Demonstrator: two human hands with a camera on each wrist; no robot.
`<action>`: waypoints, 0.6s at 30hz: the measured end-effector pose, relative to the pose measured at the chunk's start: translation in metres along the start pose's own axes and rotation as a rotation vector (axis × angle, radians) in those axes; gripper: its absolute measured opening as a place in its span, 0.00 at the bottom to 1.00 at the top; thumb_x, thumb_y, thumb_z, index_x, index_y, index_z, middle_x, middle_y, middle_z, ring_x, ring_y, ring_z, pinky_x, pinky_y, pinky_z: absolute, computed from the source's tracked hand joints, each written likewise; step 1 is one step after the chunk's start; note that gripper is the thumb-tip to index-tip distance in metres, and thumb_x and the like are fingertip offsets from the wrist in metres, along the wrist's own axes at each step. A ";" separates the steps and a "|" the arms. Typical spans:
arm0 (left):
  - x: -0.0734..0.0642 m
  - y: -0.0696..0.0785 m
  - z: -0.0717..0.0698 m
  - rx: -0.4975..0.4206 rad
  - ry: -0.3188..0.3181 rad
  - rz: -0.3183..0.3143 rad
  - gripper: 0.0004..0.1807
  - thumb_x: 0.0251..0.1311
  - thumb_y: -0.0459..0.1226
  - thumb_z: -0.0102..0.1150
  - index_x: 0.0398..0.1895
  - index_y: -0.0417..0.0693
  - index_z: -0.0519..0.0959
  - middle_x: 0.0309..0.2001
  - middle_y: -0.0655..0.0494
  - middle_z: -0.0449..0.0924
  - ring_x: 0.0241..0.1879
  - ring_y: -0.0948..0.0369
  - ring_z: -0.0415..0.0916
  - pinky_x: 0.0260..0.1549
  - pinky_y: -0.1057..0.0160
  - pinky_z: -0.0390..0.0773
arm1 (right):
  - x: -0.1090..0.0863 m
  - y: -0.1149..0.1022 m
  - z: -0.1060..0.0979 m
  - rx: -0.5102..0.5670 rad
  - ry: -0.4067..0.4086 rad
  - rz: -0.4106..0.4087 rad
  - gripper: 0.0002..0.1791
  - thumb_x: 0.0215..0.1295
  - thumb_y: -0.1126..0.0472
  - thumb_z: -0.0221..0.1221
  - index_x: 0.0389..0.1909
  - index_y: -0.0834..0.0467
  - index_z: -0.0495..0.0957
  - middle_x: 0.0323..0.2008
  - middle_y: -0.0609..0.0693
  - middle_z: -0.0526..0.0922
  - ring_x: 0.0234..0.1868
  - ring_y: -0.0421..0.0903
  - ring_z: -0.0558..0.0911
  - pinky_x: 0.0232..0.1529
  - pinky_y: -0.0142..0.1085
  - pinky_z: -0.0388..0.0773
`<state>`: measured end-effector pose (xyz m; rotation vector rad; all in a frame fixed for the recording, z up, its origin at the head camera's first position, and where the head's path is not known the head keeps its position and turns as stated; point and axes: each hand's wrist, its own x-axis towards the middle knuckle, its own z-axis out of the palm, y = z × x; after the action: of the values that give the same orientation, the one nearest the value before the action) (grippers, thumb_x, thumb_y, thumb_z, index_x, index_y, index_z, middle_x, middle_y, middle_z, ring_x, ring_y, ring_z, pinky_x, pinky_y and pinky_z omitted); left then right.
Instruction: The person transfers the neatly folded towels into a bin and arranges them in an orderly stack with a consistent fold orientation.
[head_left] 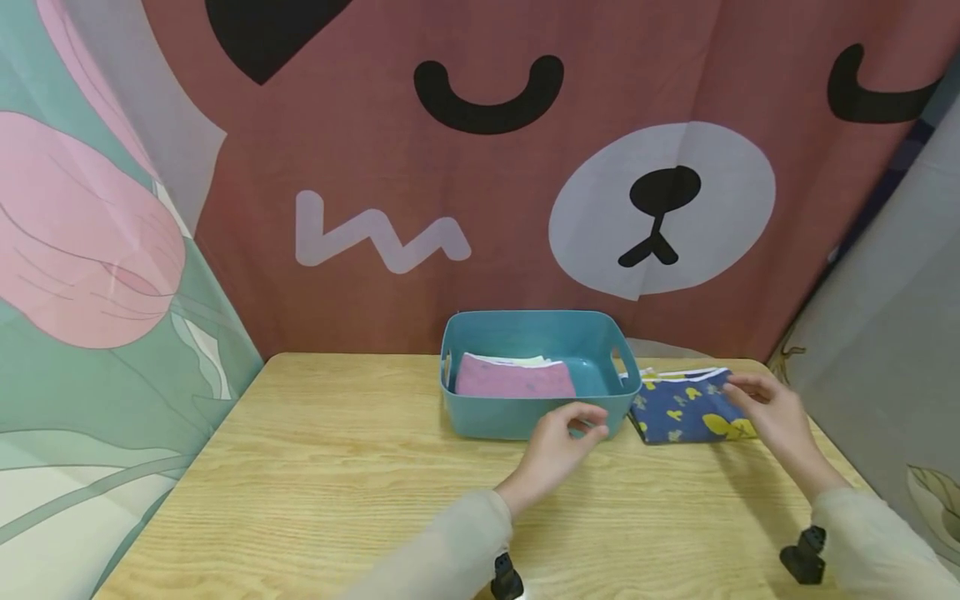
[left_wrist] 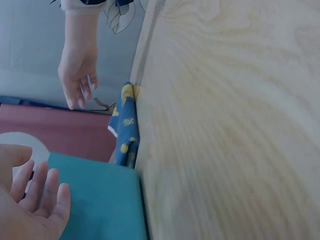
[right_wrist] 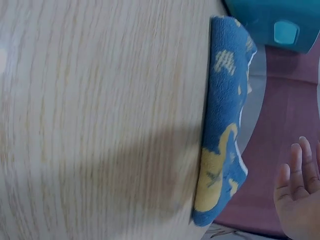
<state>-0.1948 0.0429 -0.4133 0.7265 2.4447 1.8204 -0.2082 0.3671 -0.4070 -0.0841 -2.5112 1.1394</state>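
A teal plastic basket point(head_left: 540, 418) stands at the back of the table, with a folded pink cloth point(head_left: 516, 377) and a pale white-edged one behind it inside. To its right lies a folded blue towel point(head_left: 686, 412) with yellow shapes and a white edge. My left hand point(head_left: 558, 446) hovers before the basket's front wall, fingers loosely bent and holding nothing. Over the towel's right end is my right hand point(head_left: 772, 412), its fingers relaxed and empty. In the right wrist view, that hand point(right_wrist: 302, 195) appears apart from the towel point(right_wrist: 220, 120).
The wooden table point(head_left: 315, 483) reaches back to a brown curtain point(head_left: 360, 317) with a bear face. A flowered curtain point(head_left: 90, 383) hangs at the left and a grey one point(head_left: 885, 333) at the right. Small black devices point(head_left: 806, 554) sit at both wrists.
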 end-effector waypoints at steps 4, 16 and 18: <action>0.001 -0.003 0.011 0.006 -0.010 -0.022 0.13 0.67 0.39 0.62 0.52 0.48 0.83 0.43 0.67 0.82 0.42 0.70 0.76 0.44 0.69 0.77 | 0.000 0.009 -0.001 -0.029 0.022 -0.002 0.24 0.73 0.52 0.57 0.55 0.70 0.76 0.33 0.23 0.73 0.32 0.18 0.71 0.31 0.20 0.71; 0.009 -0.015 0.040 -0.137 0.062 -0.133 0.10 0.64 0.32 0.62 0.47 0.38 0.84 0.36 0.59 0.83 0.37 0.68 0.79 0.40 0.70 0.78 | 0.002 0.031 -0.004 -0.036 0.067 0.093 0.22 0.73 0.54 0.56 0.53 0.70 0.77 0.37 0.53 0.85 0.27 0.22 0.73 0.25 0.24 0.72; 0.010 -0.015 0.046 -0.159 0.073 -0.156 0.10 0.63 0.31 0.62 0.46 0.37 0.84 0.35 0.59 0.83 0.37 0.67 0.80 0.40 0.70 0.78 | 0.004 0.034 -0.006 -0.041 0.077 0.097 0.22 0.73 0.54 0.57 0.52 0.71 0.77 0.33 0.46 0.84 0.26 0.21 0.73 0.25 0.24 0.71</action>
<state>-0.1970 0.0848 -0.4392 0.4539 2.2899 1.9836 -0.2129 0.3948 -0.4275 -0.2587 -2.4861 1.1003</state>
